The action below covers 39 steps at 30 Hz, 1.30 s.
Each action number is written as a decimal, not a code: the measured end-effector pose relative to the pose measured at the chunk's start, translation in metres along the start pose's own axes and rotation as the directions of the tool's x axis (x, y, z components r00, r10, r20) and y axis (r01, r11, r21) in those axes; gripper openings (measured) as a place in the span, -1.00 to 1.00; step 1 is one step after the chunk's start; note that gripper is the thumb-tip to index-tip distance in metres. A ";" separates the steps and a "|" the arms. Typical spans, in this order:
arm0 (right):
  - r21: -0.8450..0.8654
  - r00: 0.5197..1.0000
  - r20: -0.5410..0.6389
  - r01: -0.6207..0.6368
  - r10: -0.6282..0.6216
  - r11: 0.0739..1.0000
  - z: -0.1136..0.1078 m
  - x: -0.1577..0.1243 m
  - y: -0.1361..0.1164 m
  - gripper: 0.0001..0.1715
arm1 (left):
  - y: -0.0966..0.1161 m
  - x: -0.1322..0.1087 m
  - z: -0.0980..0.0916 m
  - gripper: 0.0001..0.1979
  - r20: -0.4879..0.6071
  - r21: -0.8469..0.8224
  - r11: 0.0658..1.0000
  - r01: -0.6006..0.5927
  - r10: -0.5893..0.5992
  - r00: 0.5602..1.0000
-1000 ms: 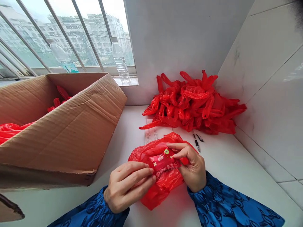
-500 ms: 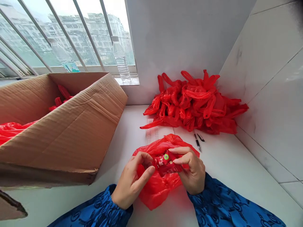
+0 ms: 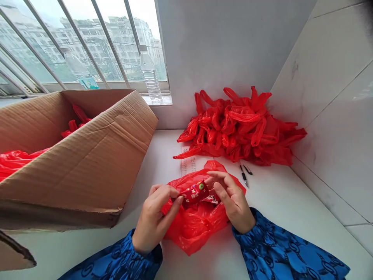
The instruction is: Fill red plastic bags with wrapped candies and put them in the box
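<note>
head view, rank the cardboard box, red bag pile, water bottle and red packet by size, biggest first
1. cardboard box
2. pile of red plastic bags
3. water bottle and red packet: similar length here, but the packet is nearer the camera, so unranked

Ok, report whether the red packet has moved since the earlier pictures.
Yes. The red packet has shifted left and slightly away from the person, so it now sits closer to the printed sheet, which stays in place on the counter.
</note>
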State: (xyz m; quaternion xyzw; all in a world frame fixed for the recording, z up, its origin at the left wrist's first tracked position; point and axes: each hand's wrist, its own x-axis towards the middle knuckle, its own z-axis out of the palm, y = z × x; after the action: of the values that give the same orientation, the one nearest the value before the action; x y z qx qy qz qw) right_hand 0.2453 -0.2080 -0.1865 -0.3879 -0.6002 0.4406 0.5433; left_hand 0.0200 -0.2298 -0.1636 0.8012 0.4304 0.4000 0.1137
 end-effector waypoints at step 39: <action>0.408 0.956 0.257 -0.242 0.143 0.880 0.020 -0.002 0.001 -0.72 | 0.012 -0.010 0.023 -0.59 0.314 -0.653 0.629 0.422 -0.282 0.906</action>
State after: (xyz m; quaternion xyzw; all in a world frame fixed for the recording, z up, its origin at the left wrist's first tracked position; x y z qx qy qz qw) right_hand 0.2256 -0.2120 -0.1887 -0.2639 -0.5010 0.6554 0.4997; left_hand 0.0411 -0.2409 -0.1783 0.6277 0.3798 0.4289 0.5271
